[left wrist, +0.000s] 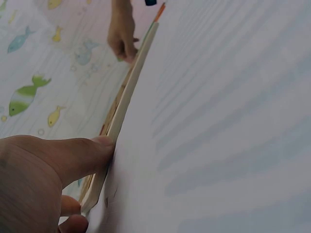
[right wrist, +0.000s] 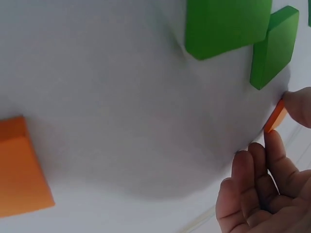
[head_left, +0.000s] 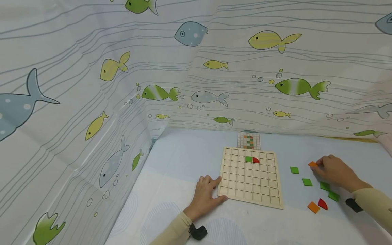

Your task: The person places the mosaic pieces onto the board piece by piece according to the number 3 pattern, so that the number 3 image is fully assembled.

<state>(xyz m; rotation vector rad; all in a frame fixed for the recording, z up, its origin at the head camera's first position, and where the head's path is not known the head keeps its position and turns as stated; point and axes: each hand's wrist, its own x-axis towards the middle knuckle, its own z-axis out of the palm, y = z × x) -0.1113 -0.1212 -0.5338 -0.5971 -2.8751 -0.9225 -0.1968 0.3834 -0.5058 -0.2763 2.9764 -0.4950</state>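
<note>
Fish-printed sheeting (head_left: 183,75) walls the left and far sides of a pale tabletop (head_left: 180,153), where a wooden grid board (head_left: 251,185) lies flat between two hands. Left hand (head_left: 204,195) grips the board's near-left corner, thumb pressed to the near edge and forefinger to the left edge, fingers parted only by that corner, presumably to stop it sliding. Right hand (head_left: 335,171), to the right of the board, pinches an orange tile (head_left: 312,164) by its edges, thumb and fingertip nearly closed; whether it is clear of the tabletop I cannot tell. Edge contact probably leaves the tile's faces free. Four green tiles (head_left: 307,182), a second orange tile (head_left: 313,207) and a red quarter-round (head_left: 323,204) lie loose on the right, seemingly for easy reach. Two pieces, a green square (head_left: 248,159) and a red piece (head_left: 256,160), sit side by side in far cells. Beyond the far edge, a patterned card (head_left: 248,141) is likely placed there to stay visible.
</note>
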